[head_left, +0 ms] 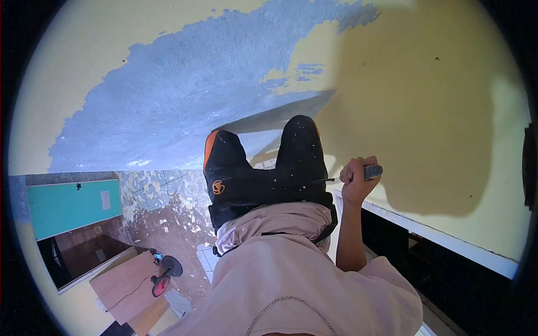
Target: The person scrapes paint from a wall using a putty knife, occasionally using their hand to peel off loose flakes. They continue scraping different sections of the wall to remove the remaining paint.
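Note:
My right hand (357, 178) is closed in a fist around a paint scraper with a grey handle (372, 172). The thin blade (328, 180), seen nearly edge-on, points left across my dark trousers (269, 185) and looks clear of the wall. Ahead, the yellow wall (414, 112) has a large area of bared blue-grey surface (185, 84) with ragged paint edges. A few leftover streaks lie near its right end. My left hand is out of view.
Paint flakes litter the floor (162, 224) at the left. Behind it are a teal door (73, 206), a wooden board or tabletop (126, 283) and a black fan-like object (171, 267). At the right, a pale ledge (448, 238) borders a dark opening.

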Demonstrator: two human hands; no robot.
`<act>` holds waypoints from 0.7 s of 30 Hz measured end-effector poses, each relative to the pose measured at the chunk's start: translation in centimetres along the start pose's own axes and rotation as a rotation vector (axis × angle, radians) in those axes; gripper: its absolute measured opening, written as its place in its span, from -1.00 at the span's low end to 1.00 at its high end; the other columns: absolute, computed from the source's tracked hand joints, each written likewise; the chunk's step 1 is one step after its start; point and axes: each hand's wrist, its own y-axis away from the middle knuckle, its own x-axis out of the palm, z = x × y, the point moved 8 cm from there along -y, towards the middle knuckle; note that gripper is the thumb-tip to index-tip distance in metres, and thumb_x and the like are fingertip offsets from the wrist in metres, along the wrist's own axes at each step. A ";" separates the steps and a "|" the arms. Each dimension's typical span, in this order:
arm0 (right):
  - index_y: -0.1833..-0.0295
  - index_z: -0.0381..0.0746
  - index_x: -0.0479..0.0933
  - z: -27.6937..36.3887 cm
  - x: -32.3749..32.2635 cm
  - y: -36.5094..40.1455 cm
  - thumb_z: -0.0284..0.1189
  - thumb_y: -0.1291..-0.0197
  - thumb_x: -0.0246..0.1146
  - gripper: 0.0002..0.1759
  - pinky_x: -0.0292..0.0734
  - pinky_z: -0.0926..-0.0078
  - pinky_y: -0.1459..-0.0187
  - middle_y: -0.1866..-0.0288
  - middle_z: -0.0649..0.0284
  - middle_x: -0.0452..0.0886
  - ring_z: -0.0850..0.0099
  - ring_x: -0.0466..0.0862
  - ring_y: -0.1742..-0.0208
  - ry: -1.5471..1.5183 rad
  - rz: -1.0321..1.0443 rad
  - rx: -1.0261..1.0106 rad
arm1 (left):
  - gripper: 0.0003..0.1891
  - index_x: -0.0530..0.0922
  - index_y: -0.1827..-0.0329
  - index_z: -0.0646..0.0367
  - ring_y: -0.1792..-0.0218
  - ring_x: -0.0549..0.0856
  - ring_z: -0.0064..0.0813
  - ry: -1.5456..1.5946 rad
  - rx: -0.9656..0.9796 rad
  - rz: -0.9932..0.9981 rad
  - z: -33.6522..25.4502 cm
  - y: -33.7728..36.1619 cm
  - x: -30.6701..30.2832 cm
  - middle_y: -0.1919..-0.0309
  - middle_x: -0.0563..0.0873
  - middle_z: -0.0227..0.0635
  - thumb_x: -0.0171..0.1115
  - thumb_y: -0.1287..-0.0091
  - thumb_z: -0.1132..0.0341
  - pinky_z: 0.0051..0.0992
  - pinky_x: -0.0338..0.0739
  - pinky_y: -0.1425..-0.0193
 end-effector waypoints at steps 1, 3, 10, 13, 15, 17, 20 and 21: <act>0.53 -0.19 0.19 0.1 0.2 0.0 -0.66 0.02 0.12 -0.75 0.05 0.67 0.82 0.79 0.37 0.20 0.64 0.15 0.85 -0.006 0.004 -0.003 | -0.74 0.51 0.16 0.26 0.00 0.53 -0.22 -0.010 0.010 0.011 -0.2 -0.4 -0.1 0.17 0.57 -0.08 0.03 -0.26 0.25 -0.35 0.42 -0.04; 0.53 -0.19 0.19 -0.1 0.8 -0.2 -0.66 0.02 0.12 -0.76 0.04 0.67 0.82 0.79 0.37 0.19 0.64 0.14 0.85 0.020 0.008 0.058 | -0.74 0.51 0.16 0.25 0.00 0.53 -0.22 -0.033 0.030 0.033 -0.6 -1.3 -0.4 0.17 0.57 -0.08 0.03 -0.26 0.25 -0.35 0.42 -0.03; 0.54 -0.19 0.21 -1.2 2.2 0.5 -0.68 0.03 0.15 -0.74 0.14 0.65 0.79 0.77 0.37 0.26 0.64 0.25 0.82 -0.060 0.046 0.159 | -0.75 0.51 0.16 0.25 0.01 0.53 -0.21 -0.134 0.058 0.140 0.5 -1.2 -1.6 0.17 0.57 -0.08 0.03 -0.26 0.25 -0.34 0.42 -0.03; 0.52 -0.20 0.21 -1.1 2.3 1.6 -0.67 0.00 0.16 -0.75 0.14 0.65 0.79 0.76 0.36 0.27 0.63 0.25 0.82 -0.064 0.085 0.126 | -0.75 0.51 0.16 0.25 0.01 0.53 -0.21 -0.169 0.053 0.202 1.7 0.4 -0.6 0.18 0.58 -0.07 0.03 -0.26 0.25 -0.34 0.42 -0.02; 0.51 -0.20 0.21 -1.5 1.7 2.3 -0.67 0.00 0.15 -0.75 0.14 0.65 0.79 0.76 0.36 0.27 0.63 0.25 0.82 -0.067 0.085 0.126 | -0.75 0.52 0.17 0.24 0.01 0.53 -0.20 -0.192 0.059 0.244 2.0 0.9 0.2 0.18 0.58 -0.07 0.03 -0.26 0.25 -0.34 0.42 -0.02; 0.51 -0.20 0.21 -1.2 1.1 2.6 -0.66 -0.01 0.15 -0.75 0.14 0.65 0.79 0.76 0.36 0.28 0.63 0.25 0.82 -0.078 0.078 0.119 | -0.75 0.52 0.17 0.24 0.01 0.54 -0.20 -0.219 0.076 0.284 2.0 0.5 0.7 0.18 0.58 -0.07 0.03 -0.26 0.25 -0.34 0.42 -0.02; 0.51 -0.21 0.22 -0.9 0.9 2.4 -0.66 -0.01 0.15 -0.75 0.14 0.65 0.79 0.76 0.36 0.28 0.63 0.25 0.82 -0.082 0.069 0.112 | -0.75 0.52 0.17 0.24 0.02 0.54 -0.20 -0.262 0.118 0.340 1.5 -1.5 1.3 0.18 0.58 -0.07 0.03 -0.26 0.25 -0.33 0.42 -0.02; 0.51 -0.21 0.22 -1.1 0.8 2.2 -0.66 -0.01 0.16 -0.75 0.14 0.65 0.79 0.76 0.36 0.28 0.64 0.25 0.82 -0.073 0.067 0.118 | -0.75 0.52 0.17 0.24 0.02 0.54 -0.20 -0.273 0.127 0.359 1.5 -1.9 1.7 0.18 0.58 -0.07 0.03 -0.25 0.25 -0.33 0.42 -0.02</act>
